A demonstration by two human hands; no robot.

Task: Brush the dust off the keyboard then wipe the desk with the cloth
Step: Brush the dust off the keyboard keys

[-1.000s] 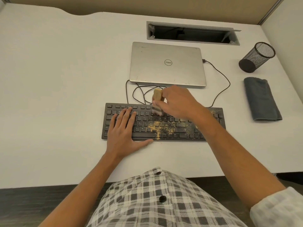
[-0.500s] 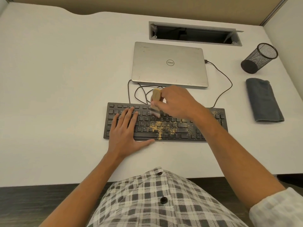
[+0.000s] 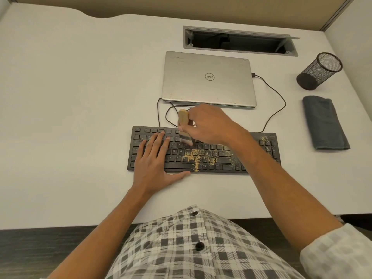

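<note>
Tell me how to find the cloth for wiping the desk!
Start at the closed silver laptop and look right, to the white desk's edge. Below the black mesh pencil cup lies the folded dark grey cloth: soft and flat, while the cup is see-through wire.

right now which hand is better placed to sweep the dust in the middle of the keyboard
Right. The right hand grips the brush, its bristles on the keys just above the dust. The left hand lies flat on the keyboard, seemingly steadying its left side.

Matt plastic keyboard [image 3: 203, 151]; brushed-metal laptop [image 3: 208, 78]; soft cloth [image 3: 325, 122]; brush [image 3: 183, 125] probably wooden.
</note>
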